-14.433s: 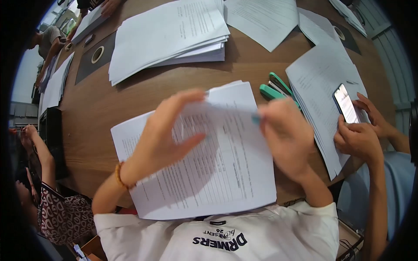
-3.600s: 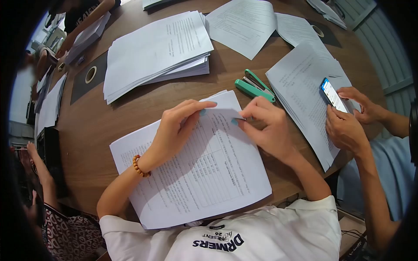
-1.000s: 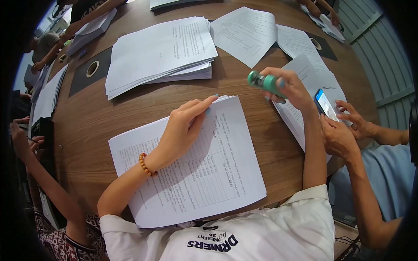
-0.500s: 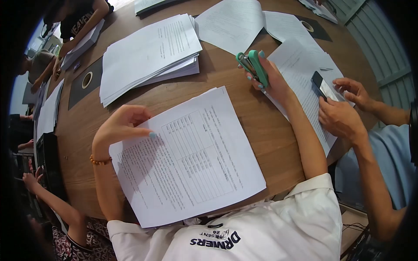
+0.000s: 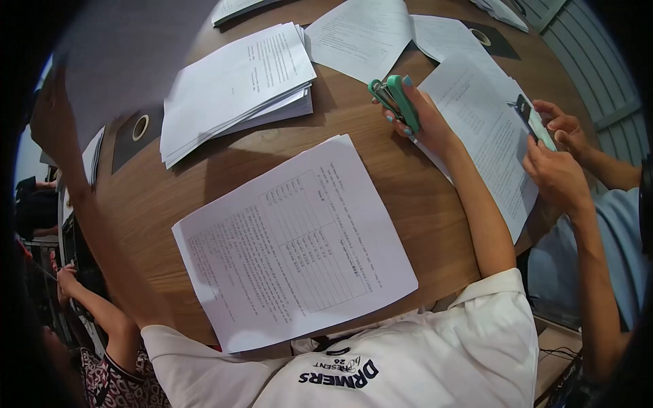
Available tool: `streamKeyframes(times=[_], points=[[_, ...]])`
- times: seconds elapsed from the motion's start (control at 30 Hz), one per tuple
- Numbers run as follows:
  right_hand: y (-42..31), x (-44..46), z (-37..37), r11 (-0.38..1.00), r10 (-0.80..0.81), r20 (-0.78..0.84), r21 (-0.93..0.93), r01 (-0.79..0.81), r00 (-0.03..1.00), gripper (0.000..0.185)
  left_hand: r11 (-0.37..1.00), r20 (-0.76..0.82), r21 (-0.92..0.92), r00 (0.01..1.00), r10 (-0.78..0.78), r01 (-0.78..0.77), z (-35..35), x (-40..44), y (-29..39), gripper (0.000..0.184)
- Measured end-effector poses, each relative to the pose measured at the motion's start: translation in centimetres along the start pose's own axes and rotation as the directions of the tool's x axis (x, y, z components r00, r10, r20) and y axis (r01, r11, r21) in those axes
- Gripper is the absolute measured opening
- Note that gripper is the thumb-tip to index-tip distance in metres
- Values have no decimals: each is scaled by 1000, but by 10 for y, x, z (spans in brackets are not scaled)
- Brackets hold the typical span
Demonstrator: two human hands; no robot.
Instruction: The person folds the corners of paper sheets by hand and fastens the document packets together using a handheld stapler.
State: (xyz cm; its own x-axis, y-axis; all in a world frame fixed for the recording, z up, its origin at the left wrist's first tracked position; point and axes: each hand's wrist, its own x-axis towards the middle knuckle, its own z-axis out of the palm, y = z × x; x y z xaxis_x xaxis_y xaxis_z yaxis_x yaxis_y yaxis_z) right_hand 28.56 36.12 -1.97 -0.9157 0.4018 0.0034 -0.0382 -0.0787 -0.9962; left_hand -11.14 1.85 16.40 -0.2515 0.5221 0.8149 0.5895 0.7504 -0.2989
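Note:
My right hand [image 5: 430,122] is closed round a green stapler [image 5: 396,102], held above the table at upper right. My left hand [image 5: 54,129] is raised at the far left, close to the camera and blurred. It appears to hold a large grey blurred sheet of paper [image 5: 132,54] by its edge, though its fingers are smeared. In front of my white shirt lies a small stack of printed pages [image 5: 299,251], squared up, its top page showing a table and text. No hand touches that stack.
A thicker paper pile [image 5: 238,85] lies beyond it. Loose printed sheets [image 5: 364,37] spread at the back and right. A co-worker's hands [image 5: 558,166] hold a phone [image 5: 534,122] at right. Round tape-like rings [image 5: 141,127] sit on dark panels. Another person's arm [image 5: 102,306] shows lower left.
My left hand has risen from the printed pages to the far upper left, where a blurred sheet now appears. My right hand still holds the stapler. The co-worker's phone has shifted right.

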Motion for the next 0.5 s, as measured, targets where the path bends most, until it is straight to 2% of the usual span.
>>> streamKeyframes(times=[0.03,0.1,0.13,0.17,0.2,0.23,0.27,0.33,0.47,0.5], points=[[1,0,-1,1000,5,9,2,-5,1000,70,986,-161,160,984,82,-56,0,4,12,31],[2,1,-2,1000,1,22,3,-1,1000,69,941,-308,329,933,187,-80,-1,3,41,31],[3,0,-2,1000,-10,22,-2,10,1000,69,976,-283,50,934,219,-213,4,-8,65,29],[4,0,-1,1000,-23,23,-8,23,999,68,918,-268,-235,929,256,-320,11,-23,93,27],[5,0,-2,999,-30,27,-9,31,999,68,773,-267,-498,918,294,-393,23,-41,114,26],[3,0,-3,1000,-16,34,-9,16,999,68,926,-135,-172,939,316,-336,45,-65,132,26],[3,0,-3,1000,-19,42,-13,19,999,68,882,-13,-331,936,352,-336,42,-83,151,27],[2,-1,-3,1000,-7,43,-7,7,999,68,879,189,-354,896,403,-320,28,-111,177,28],[3,0,-4,1000,0,46,19,-1,999,61,847,210,-409,868,449,-339,17,-131,182,29],[2,0,-4,1000,1,51,23,-3,999,61,845,265,-459,866,425,-274,14,-133,182,29]])
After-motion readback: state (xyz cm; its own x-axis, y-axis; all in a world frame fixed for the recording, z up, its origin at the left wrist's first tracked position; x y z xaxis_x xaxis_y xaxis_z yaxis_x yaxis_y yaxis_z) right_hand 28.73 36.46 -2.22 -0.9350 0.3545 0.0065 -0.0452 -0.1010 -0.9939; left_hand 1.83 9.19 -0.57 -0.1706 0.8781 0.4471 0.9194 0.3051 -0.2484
